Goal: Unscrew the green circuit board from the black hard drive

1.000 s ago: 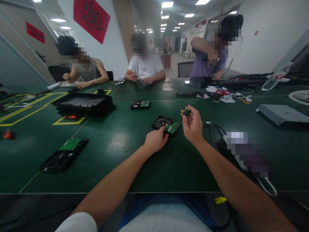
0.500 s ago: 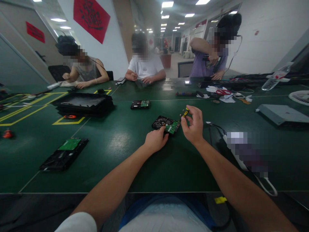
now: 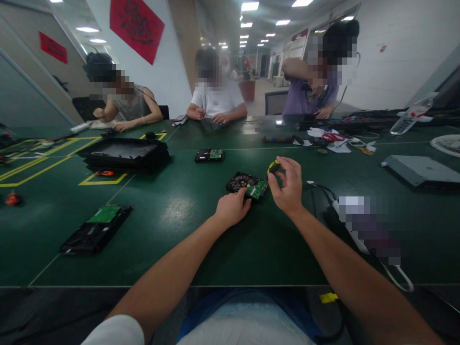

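On the dark green tabletop, two bare hands meet at a black rectangular hard drive with a green circuit board.

The left hand rests at the drive's near side, index finger on its top face — whether the grip is clamped, I cannot tell. The right hand has thumb and fingers closed on a small yellow-and-black screwdriver handle, tilted above the drive's right end — its tip is too small to make out. A smaller-looking black drive with green board lies beyond, well apart.
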Motion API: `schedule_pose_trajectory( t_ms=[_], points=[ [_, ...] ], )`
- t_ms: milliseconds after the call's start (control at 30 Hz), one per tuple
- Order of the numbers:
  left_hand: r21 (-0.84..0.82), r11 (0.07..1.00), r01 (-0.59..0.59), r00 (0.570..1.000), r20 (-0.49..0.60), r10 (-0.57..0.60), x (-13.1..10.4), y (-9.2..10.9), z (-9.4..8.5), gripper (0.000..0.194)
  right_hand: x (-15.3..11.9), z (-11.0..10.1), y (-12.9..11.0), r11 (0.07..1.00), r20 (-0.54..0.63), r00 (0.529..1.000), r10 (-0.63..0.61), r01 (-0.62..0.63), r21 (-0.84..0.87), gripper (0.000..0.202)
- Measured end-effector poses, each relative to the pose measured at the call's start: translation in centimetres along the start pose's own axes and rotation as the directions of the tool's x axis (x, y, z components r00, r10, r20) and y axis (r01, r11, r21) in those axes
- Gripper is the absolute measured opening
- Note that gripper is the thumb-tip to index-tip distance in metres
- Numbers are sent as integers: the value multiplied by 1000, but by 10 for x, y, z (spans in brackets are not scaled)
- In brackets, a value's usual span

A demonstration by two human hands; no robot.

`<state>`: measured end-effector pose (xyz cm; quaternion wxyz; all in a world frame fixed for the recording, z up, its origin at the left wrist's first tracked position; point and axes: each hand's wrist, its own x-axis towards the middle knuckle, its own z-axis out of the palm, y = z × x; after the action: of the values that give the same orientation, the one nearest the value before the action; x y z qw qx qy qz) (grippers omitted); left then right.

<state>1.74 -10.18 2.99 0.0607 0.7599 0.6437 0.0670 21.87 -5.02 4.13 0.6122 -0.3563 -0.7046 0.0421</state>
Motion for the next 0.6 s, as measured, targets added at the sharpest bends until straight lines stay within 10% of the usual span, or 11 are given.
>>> schedule_pose_trajectory(
  t_ms=[600],
  points=[
    [5, 1000, -20, 1000, -11, 20, -1, -1, 0, 52, -4, 5, 10, 988, -32, 998, 48, -43, 150, 45]
  ],
)
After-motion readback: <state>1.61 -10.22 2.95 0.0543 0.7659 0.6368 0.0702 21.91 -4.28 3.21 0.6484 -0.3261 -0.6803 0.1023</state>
